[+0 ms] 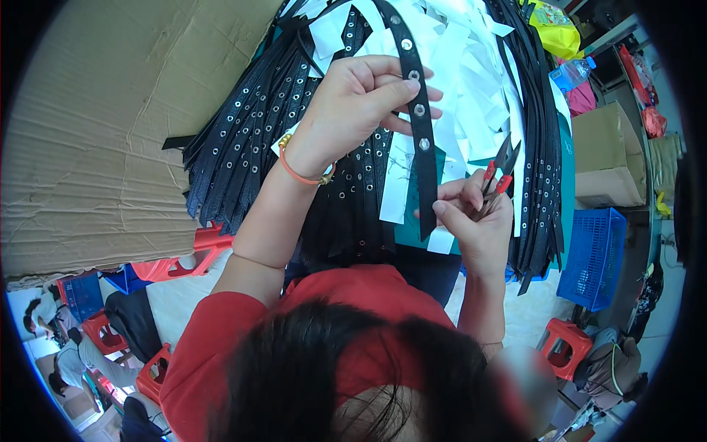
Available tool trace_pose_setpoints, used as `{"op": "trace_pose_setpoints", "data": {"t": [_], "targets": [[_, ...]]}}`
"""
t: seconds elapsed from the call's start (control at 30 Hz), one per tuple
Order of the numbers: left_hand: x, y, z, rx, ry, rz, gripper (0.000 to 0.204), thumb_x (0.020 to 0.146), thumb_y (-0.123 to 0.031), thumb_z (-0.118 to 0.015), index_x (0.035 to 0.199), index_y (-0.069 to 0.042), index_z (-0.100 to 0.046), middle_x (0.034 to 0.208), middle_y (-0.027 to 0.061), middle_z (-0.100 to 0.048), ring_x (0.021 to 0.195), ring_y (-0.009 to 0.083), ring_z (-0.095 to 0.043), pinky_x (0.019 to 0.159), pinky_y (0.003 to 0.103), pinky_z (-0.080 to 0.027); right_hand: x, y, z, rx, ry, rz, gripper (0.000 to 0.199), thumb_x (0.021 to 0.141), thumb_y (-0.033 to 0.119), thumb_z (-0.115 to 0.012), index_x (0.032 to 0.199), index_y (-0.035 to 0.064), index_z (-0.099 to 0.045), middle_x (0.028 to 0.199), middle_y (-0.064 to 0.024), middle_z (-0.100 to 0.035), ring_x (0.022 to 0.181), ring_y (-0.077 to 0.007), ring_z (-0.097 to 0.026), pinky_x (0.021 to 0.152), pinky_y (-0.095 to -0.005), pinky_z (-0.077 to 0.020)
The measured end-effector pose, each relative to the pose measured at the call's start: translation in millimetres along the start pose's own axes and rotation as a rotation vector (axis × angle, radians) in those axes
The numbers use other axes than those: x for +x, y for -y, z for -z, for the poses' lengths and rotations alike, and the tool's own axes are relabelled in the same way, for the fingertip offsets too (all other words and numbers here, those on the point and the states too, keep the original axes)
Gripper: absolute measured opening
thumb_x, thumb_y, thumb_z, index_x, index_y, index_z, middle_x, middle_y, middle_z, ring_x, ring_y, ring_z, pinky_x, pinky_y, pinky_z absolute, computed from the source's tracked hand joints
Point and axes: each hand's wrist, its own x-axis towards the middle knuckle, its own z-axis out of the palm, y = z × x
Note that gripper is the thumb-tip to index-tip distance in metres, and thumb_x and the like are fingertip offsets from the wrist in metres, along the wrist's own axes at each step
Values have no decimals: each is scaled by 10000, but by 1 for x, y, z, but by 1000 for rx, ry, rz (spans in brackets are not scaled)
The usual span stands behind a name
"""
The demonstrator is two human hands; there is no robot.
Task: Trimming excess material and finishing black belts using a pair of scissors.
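My left hand (361,103) is raised over the table and pinches a black strap (420,125) studded with metal eyelets, which hangs down from my fingers. Its lower end lies against the fingers of my right hand (471,217). That hand also grips a small pair of snips with red handles (501,169), blades pointing up. An orange band circles my left wrist. Under both hands lies a heap of more black eyelet straps (258,125) mixed with white paper strips (456,44).
A big sheet of cardboard (96,140) covers the left. A cardboard box (607,158), a blue plastic crate (593,258) and red stools (567,346) stand on the right. A water bottle (571,72) and yellow bag (552,29) sit at the top right. People sit at lower left.
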Motion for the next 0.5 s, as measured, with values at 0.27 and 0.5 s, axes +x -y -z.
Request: {"op": "trace_pose_setpoints", "data": {"t": [0.27,0.5], "targets": [[161,-34,80,-917,-125,136,358,891,-39,-392,1172,154,-283,1079,250,-463,834,259,-546,733,326,-510,-40,33,144,-301,-98,69,300,617,-91,-533,682,98,-309,715,-56,-522,654,-98,-498,597,-205,-394],[427,-53,145,-307,-391,-167,176,807,-3,-468,979,27,-443,919,171,-532,548,175,-455,481,229,-403,-112,27,316,-327,-666,90,287,611,-130,-455,740,90,-324,710,-63,-494,637,-102,-486,606,-205,-395]]}}
